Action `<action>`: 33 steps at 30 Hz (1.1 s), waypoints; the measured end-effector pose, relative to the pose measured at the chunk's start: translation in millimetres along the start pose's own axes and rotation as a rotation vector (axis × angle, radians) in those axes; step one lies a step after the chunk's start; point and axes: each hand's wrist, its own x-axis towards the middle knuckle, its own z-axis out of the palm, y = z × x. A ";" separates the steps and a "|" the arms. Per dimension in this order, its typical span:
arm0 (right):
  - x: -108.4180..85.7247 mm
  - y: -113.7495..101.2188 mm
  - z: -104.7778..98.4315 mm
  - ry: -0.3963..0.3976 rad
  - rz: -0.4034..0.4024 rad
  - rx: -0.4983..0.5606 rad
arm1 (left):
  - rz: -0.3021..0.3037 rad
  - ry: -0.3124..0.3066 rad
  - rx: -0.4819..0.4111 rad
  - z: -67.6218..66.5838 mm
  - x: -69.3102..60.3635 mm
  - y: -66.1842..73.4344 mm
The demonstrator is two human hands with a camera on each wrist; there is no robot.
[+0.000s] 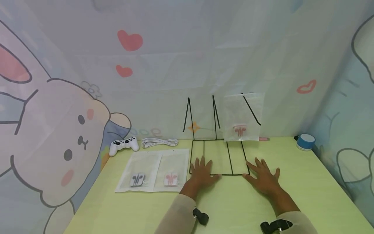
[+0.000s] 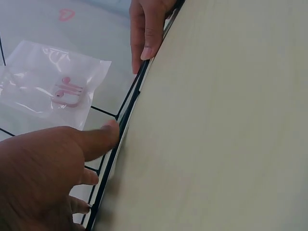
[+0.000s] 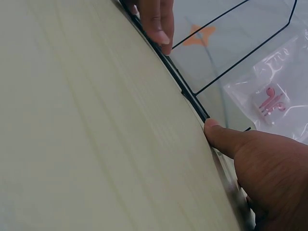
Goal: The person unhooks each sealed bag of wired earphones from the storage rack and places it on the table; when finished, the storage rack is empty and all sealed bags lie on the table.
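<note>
A black wire rack (image 1: 230, 175) with upright hooks stands on the table. My left hand (image 1: 201, 174), fingers spread and straight, lies at the rack's front left corner. At the front right corner is my right hand (image 1: 264, 178), its fingers likewise spread, with the thumb beside the front wire. Neither hand holds anything. From the right hook hangs a clear plastic bag (image 1: 233, 112) with pink-and-white earphones (image 1: 240, 130) inside; both wrist views show this bag too. Left of the rack, two more bags lie flat, one with dark earphones (image 1: 137, 179), the other with pink earphones (image 1: 171, 179).
A white game controller (image 1: 124, 145) and a coiled white cable (image 1: 159, 142) lie at the back left. At the back right is a blue-and-white round container (image 1: 305, 142). Behind the table hangs a printed cloth (image 1: 175, 65). A small pink item (image 1: 264, 139) lies behind the rack.
</note>
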 end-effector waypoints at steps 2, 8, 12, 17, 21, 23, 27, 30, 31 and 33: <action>1.0 -0.1 0.2 -0.004 -0.001 -0.004 | 0.001 0.008 -0.001 1.8 -0.8 -0.8; 1.0 1.2 0.7 0.013 -0.012 -0.011 | 0.007 0.024 -0.028 8.8 -0.5 -4.1; 0.2 2.0 1.4 0.009 -0.008 -0.010 | 0.011 0.040 -0.016 12.7 1.3 -5.5; -0.8 0.7 0.9 0.004 -0.005 -0.004 | 0.013 0.068 -0.019 15.5 1.4 -5.3; 0.4 -1.9 -1.7 0.005 -0.011 0.003 | 0.009 0.087 -0.030 15.6 2.5 -5.6; 0.6 -2.5 -3.1 -0.005 -0.007 0.007 | 0.010 0.091 -0.030 16.2 2.7 -5.8; 1.1 -3.2 -7.1 -0.037 0.008 0.033 | 0.008 0.090 -0.027 18.3 3.2 -6.5; 3.7 -4.7 -12.5 -0.055 0.025 0.072 | 0.006 0.094 -0.027 19.6 3.4 -7.2; 5.5 -4.9 -14.8 -0.060 0.030 0.085 | 0.005 0.096 -0.028 19.7 3.3 -7.2; 9.8 -6.5 -19.4 -0.066 0.033 0.113 | 0.003 0.095 -0.028 19.6 3.1 -7.2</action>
